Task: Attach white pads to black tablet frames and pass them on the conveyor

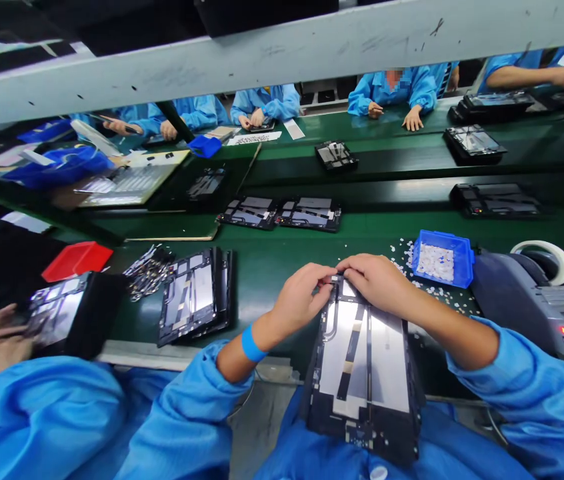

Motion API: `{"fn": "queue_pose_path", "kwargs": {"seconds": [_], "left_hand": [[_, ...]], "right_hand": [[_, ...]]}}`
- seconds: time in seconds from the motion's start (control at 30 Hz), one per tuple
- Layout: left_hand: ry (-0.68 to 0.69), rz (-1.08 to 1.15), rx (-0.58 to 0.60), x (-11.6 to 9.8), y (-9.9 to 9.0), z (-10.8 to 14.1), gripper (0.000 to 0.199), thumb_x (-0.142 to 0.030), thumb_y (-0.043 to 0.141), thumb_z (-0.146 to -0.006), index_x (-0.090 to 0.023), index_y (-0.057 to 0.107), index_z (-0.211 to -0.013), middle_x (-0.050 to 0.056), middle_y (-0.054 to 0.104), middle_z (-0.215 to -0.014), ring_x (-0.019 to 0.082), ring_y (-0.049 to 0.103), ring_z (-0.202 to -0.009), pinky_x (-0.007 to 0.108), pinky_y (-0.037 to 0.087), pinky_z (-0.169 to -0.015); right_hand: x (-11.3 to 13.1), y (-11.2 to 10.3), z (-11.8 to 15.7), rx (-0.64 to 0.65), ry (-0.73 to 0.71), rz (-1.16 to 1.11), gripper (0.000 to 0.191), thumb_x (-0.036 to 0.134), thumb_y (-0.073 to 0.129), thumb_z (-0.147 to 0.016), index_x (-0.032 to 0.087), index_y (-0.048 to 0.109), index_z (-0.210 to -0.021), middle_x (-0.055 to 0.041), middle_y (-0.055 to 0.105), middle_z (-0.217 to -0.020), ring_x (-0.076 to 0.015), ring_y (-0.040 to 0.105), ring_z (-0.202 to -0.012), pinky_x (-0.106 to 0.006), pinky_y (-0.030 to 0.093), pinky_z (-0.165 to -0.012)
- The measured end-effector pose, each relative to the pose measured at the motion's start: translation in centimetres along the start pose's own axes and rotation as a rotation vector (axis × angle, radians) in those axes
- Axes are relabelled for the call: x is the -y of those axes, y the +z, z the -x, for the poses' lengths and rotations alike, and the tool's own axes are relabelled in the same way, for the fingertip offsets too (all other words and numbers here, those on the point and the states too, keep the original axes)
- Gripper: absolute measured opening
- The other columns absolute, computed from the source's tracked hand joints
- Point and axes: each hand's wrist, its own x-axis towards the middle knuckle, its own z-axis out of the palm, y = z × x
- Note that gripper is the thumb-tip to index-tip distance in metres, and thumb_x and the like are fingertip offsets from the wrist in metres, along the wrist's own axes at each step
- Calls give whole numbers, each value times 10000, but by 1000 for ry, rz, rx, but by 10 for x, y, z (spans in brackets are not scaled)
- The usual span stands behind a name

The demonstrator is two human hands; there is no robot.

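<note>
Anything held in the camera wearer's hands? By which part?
Hold can't be confirmed: left hand and right hand are at the far left corner of the opened tablet; whether they pinch its edge or something tiny is unclear.

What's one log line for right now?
left hand: at open device, top edge | right hand: same edge | right-side blue tray: white bits inside, more scattered around

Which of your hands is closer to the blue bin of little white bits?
Right. The right hand is left of the blue bin; the left hand is farther left.
</note>
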Motion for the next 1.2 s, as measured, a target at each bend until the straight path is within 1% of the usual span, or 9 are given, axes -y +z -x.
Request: {"fn": "queue_pose_path", "kwargs": {"seconds": [0.13, 0.23, 0.33, 0.43, 0.63, 0.8, 0.93, 1.07, 1.2], "left_hand": [[70, 44, -82, 1, 2, 2, 192, -152, 606, -958, -224, 684, -1119, 46, 724, -964, 187, 673, -905, 320, 549, -806], [-111, 89, -143, -5, 5, 6, 119, -166, 637, -924, -206, 696, -1019, 39, 715, -918, 174, 661, -847, 299, 541, -763], [-352, 193, -64, -15, 6, 11, 130, -177, 653, -892, -199, 703, -1009, 13, 715, -875, 141, 634, -726, 259, 515, -668], [-444, 236, -2, -23, 6, 14, 135, -191, 661, -876, -206, 730, -991, -13, 710, -808, 128, 606, -667, 246, 479, -632], [-429, 221, -33, -24, 7, 10, 123, -179, 617, -912, -209, 735, -905, -18, 713, -772, 130, 609, -666, 251, 460, -640], [-218, 91, -5, -23, 5, 12, 138, -177, 577, -981, -207, 692, -911, 14, 706, -859, 158, 638, -792, 276, 477, -724], [-138, 22, 10, -24, 3, 11, 149, -177, 553, -1002, -210, 670, -916, 31, 706, -890, 180, 649, -845, 296, 490, -766], [-179, -22, 19, -27, 5, 9, 124, -171, 575, -983, -216, 679, -931, 23, 701, -866, 180, 643, -803, 298, 483, -745], [-208, -53, 13, -29, 7, 9, 133, -171, 582, -972, -219, 685, -903, 19, 689, -838, 178, 625, -772, 300, 465, -728]], "right_hand": [[5, 6, 3, 140, 64, -243, 170, 196, 587, -936, 202, 757, -933, 5, 761, -856, -146, 666, -764, -243, 442, -674], [6, 11, 7, 47, 166, -289, 87, 226, 645, -887, 191, 711, -842, 24, 712, -748, -132, 622, -670, -231, 396, -588], [5, 15, 11, -51, 167, -251, 73, 204, 644, -891, 200, 706, -854, 22, 726, -777, -133, 639, -703, -238, 427, -633], [5, 17, 13, -64, 120, -212, 106, 198, 628, -932, 218, 730, -915, 9, 772, -882, -149, 697, -804, -250, 470, -712], [5, 23, 18, -99, -12, 52, 167, 196, 620, -977, 228, 763, -1058, -37, 799, -1047, -205, 735, -956, -302, 498, -837], [5, 18, 20, -15, -52, 105, 125, 228, 646, -983, 220, 770, -981, -21, 792, -936, -188, 726, -862, -280, 480, -766], [4, 14, 20, -23, -69, 54, 184, 189, 590, -1001, 226, 771, -998, -10, 806, -997, -171, 741, -902, -264, 490, -796], [3, 20, 25, -135, -54, 177, 173, 223, 585, -1005, 212, 757, -1017, -40, 805, -1021, -200, 739, -923, -285, 498, -828], [1, 31, 32, -262, -99, 398, 223, 255, 535, -1019, 192, 721, -915, -76, 772, -891, -216, 704, -836, -305, 474, -804]]}}
